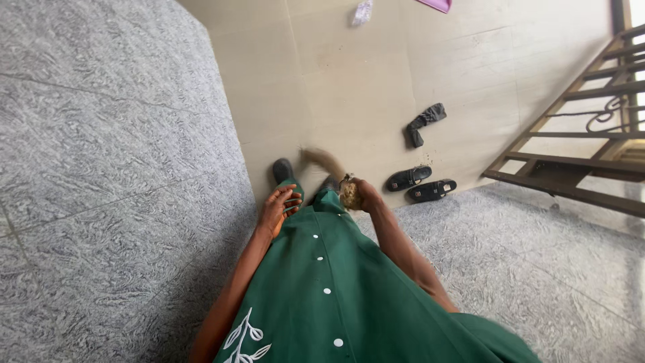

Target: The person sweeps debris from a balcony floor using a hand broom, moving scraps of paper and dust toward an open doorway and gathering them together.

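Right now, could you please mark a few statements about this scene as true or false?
1. The right hand grips a straw hand broom. True.
2. The left hand holds a black sandal. False: it rests on the green garment.
3. Two black sandals lie on the pale floor. True.
4. The dark sock lies on the metal gate. False: it lies on the floor, apart from the gate.

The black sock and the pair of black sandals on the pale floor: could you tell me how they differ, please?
The black sock is soft cloth, crumpled and bent; the black sandals are firm and flat. The sock lies alone, farther from the person; the sandals lie side by side as a pair, nearer the right hand. Both are black and rest on the pale floor.
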